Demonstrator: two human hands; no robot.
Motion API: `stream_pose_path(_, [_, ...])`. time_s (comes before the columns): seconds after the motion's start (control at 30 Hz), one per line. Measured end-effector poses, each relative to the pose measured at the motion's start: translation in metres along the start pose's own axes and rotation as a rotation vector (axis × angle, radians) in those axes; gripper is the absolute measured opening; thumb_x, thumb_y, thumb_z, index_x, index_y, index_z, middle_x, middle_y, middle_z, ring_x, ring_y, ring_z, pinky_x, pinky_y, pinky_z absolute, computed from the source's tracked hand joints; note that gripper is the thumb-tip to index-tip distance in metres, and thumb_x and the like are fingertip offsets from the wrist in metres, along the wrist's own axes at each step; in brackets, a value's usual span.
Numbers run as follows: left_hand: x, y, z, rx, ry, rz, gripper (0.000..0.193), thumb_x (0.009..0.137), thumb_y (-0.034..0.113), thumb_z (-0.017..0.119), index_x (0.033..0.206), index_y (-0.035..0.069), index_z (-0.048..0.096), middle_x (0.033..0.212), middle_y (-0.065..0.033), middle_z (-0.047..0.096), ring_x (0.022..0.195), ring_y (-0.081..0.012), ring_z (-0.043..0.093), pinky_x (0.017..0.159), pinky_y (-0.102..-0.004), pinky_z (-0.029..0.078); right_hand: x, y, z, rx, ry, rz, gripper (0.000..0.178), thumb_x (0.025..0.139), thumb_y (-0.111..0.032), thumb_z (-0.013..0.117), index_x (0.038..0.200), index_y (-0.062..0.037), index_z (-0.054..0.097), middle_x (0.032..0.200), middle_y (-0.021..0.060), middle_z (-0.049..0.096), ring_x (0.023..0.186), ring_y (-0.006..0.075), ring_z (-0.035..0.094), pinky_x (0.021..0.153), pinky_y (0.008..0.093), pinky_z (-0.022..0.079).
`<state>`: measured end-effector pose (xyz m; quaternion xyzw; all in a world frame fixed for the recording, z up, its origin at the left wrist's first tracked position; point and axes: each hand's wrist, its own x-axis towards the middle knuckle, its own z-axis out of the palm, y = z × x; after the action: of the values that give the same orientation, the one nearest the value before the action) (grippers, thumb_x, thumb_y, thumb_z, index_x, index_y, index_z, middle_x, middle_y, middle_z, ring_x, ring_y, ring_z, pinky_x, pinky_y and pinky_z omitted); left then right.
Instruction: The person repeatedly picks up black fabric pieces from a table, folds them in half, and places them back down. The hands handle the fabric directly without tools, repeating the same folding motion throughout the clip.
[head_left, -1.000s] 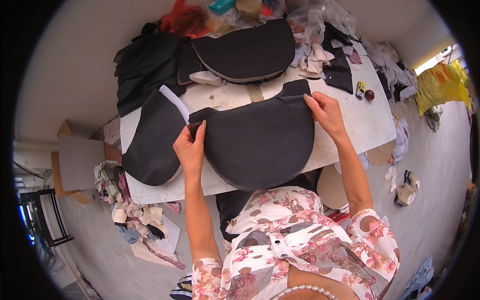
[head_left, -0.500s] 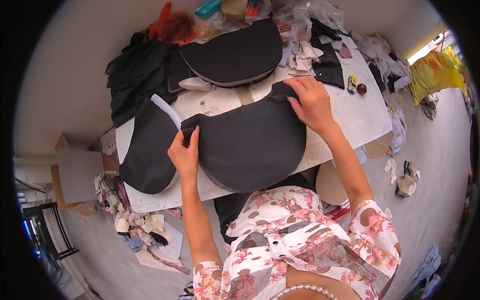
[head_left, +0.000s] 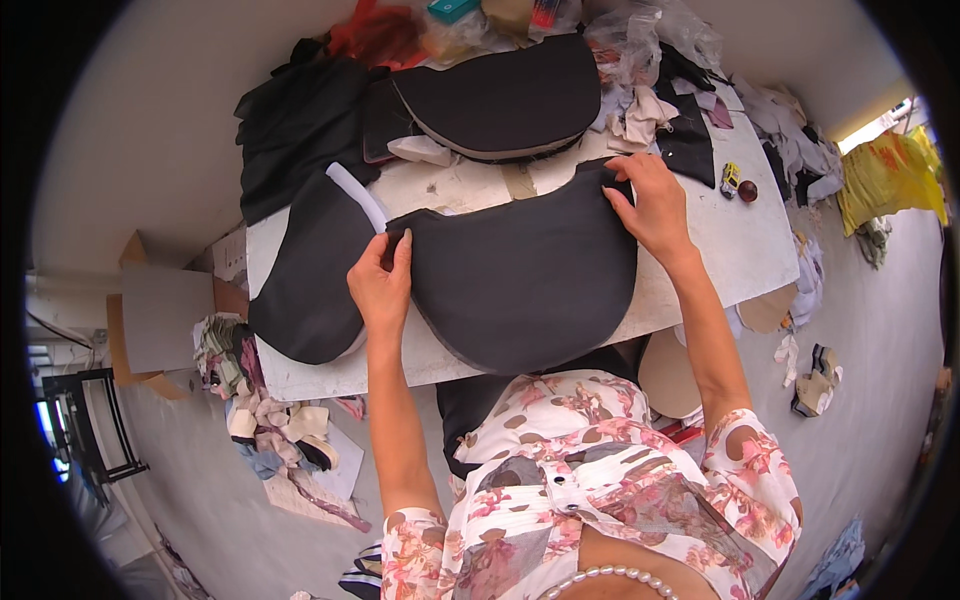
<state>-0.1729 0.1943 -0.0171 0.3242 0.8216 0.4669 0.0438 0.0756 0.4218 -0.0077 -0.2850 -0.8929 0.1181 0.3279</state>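
Note:
A black half-moon fabric panel [head_left: 525, 275] lies near the table's front edge, its curved side toward me. My left hand [head_left: 382, 285] pinches its upper left corner between thumb and fingers. At the upper right corner my right hand [head_left: 650, 205] grips the panel with thumb and bent fingers. A second black curved panel [head_left: 315, 270] lies to the left, partly beneath my left hand, with a white strip [head_left: 357, 197] along its upper edge. Farther back is a stack of black half-moon panels [head_left: 505, 95] with a pale layer showing at the rim.
The white table [head_left: 735, 240] carries black cloth [head_left: 300, 135] at the back left and pale scraps [head_left: 642, 118] at the back right. A toy car [head_left: 730, 180] and a dark red ball [head_left: 748, 191] sit at the right. Fabric scraps [head_left: 290, 430] lie on the floor at left.
The panel's upper right corner, curled over before, now lies flatter and spread out under my right hand. The whole scene has shifted slightly right in view. Both hands stay at the corners.

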Motion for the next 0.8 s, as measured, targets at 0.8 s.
stream_pose_path(0.8, [0.002, 0.002, 0.012, -0.032, 0.055, -0.009, 0.035, 0.087, 0.024, 0.072, 0.071, -0.001, 0.053, 0.059, 0.0038, 0.042, 0.058, -0.006, 0.035, 0.053, -0.0228, 0.032, 0.007, 0.018, -0.002, 0.117, -0.049, 0.165, 0.017, 0.074, -0.012, 0.075, 0.081, -0.003, 0.062, 0.077, 0.0057, 0.062, 0.073, 0.0182, 0.059, 0.068, 0.0306, 0.048])
